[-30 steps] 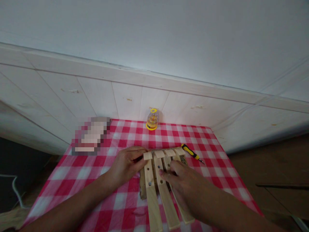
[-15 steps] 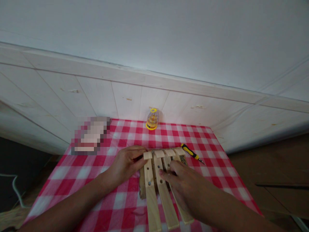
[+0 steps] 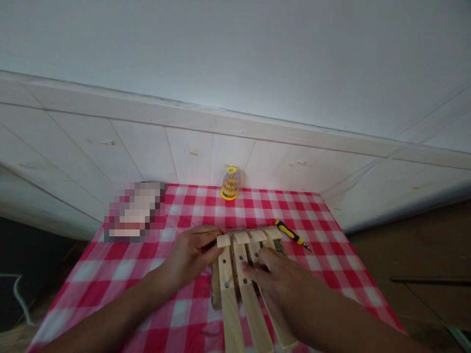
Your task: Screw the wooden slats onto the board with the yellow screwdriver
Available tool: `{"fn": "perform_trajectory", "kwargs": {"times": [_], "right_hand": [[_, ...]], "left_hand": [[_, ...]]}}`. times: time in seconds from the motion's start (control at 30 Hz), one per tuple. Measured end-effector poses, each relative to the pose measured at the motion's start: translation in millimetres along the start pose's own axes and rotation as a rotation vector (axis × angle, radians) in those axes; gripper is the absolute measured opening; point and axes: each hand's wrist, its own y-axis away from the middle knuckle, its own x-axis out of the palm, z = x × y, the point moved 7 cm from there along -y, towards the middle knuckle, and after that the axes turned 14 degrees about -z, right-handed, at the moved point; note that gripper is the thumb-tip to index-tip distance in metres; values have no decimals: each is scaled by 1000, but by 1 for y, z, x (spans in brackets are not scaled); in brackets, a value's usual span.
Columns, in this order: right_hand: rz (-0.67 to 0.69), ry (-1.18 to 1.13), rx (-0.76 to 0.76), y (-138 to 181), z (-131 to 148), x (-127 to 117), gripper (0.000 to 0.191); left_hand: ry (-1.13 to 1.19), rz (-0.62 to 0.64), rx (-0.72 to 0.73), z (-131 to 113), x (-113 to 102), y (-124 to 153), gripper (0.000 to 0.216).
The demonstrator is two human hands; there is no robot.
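Observation:
A pale wooden slat frame (image 3: 235, 289) lies on the red and white checked tablecloth (image 3: 147, 255), its several slats running toward me. My left hand (image 3: 191, 255) grips the frame's far left corner, fingers curled round the end of the left slat. My right hand (image 3: 274, 274) rests on top of the middle slats, fingertips pressed down beside a screw hole. A small silver screw head shows low on the left slat.
A yellow and black screwdriver (image 3: 292, 234) lies just right of the frame. A clear jar with a yellow rim (image 3: 230, 184) stands at the table's far edge against the white panelled wall (image 3: 184, 142). A blurred-out object (image 3: 134, 211) lies far left. Brown floor is to the right.
Only the camera view has shifted slightly; both hands stay on the wooden frame in the same hold.

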Motion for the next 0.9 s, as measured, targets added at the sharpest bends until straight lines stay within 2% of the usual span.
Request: {"fn": "perform_trajectory", "kwargs": {"times": [0.2,0.47,0.6,0.77,0.9], "right_hand": [[-26,-23,49,4,-6,-3,52],[-440,-76,-16,29,-5,-52,52],[-506,-25,22,42,-14,-57,56],[-552,11,-15,46,-13,-57,56],[-681,45,-40,37,-8,-60,44]], "left_hand": [[-5,8,-20,3,0,2,17],[6,0,-22,2,-1,3,16],[7,19,-15,1,-1,3,15],[8,22,-11,1,0,3,14],[4,26,-19,2,0,3,14]]}}
